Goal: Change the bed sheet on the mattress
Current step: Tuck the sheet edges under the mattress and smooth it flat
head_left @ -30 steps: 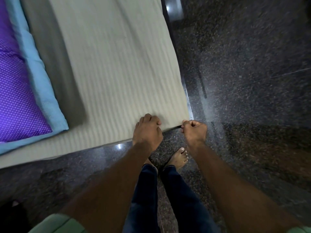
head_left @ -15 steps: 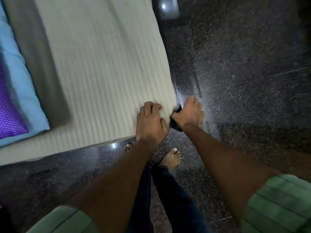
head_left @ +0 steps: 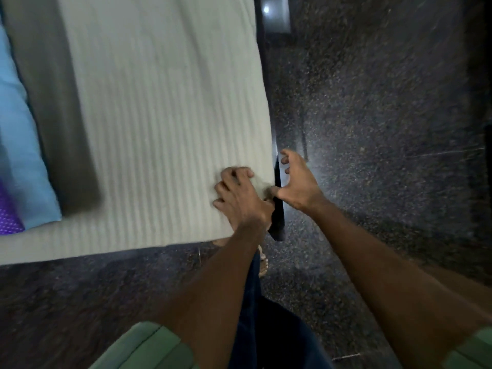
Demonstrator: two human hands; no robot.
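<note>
Since the earlier frames, the right hand (head_left: 295, 182) has released the sheet corner and lifted clear of it, and the left hand (head_left: 239, 194) has slid further onto the mattress top near the corner. The view has also shifted, so that most of the purple quilt has left the frame.

The left hand lies palm down on the bed sheet (head_left: 165, 115), fingers bent and pressing into the fabric just inside the corner; blur prevents confirming whether cloth is bunched under them. The right hand hovers just off the mattress edge at 3 o'clock from the left hand, fingers spread and half curled, gripping nothing, with the thumb tip near the sheet edge.

The cream ribbed sheet covers the mattress top from the hands out towards 12 o'clock and 9 o'clock and lies flat. A dark strip of mattress side or bed frame (head_left: 278, 217) shows at the corner beneath the hands. A grey band (head_left: 50, 102) runs along the bed at 10 o'clock, with a light blue cover (head_left: 18, 145) and the purple dotted quilt (head_left: 8, 217) beyond it at 9 o'clock. Dark speckled floor (head_left: 386, 129) surrounds the bed.

Judged progress: the sheet is spread and this corner is being seated. Tucking along the near edge and the other corners, which are out of view, probably remains.
</note>
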